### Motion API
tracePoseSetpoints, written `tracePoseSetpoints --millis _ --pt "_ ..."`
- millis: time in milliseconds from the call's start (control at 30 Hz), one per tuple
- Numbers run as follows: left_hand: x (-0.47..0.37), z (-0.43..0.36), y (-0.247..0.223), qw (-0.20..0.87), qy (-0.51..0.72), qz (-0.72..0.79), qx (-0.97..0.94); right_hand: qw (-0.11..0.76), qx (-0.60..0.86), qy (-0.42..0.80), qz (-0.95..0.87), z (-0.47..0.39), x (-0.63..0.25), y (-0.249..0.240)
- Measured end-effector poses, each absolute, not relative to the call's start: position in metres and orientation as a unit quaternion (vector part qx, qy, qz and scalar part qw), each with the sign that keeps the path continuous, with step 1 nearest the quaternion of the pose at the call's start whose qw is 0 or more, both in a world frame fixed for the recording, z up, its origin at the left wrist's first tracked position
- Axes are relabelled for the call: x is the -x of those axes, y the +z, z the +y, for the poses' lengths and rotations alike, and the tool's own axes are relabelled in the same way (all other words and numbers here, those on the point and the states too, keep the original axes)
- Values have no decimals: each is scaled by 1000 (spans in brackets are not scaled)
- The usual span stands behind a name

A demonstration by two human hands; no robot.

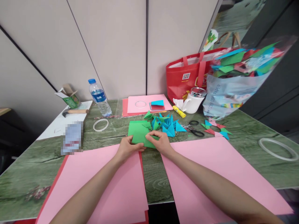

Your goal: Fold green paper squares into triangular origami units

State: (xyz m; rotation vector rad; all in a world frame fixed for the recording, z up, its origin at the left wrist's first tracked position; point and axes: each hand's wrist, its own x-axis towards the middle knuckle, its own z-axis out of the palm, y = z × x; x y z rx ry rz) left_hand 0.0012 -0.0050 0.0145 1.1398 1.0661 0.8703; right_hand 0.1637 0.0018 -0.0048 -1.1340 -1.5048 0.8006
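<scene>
From my distant post I see through the head camera that the step in hand is, as I judge, the handling of one green paper (137,132), perhaps to fold or align it. It lies at the middle of the table (154,177), just beyond the gap between the left pink sheets (116,183) and the right pink sheet (217,155). The left hand (128,148) grips it at the lower left corner, thumb over the near edge; the right hand (161,141) has its thumb and forefinger closed on the right part, but which layer they pinch I cannot tell. The next move, in my opinion, calls for a steady left hold and for even edges before any crease is pressed. Just behind the right hand there is a pile of folded blue and green pieces (168,128), so near that it leaves little room on that side. Near this pile lie the scissors (189,127) and a yellow glue stick (179,111), with a white mug (193,102) behind. The water bottle (99,96) and the hammer (77,111) are well apart, at the left, and obstruct nothing.
</scene>
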Motion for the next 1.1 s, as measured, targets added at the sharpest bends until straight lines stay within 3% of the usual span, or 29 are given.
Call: tracePoseSetpoints --millis 1100 --pt "6 1 20 613 419 451 -496 542 474 354 -597 8 -170 -6"
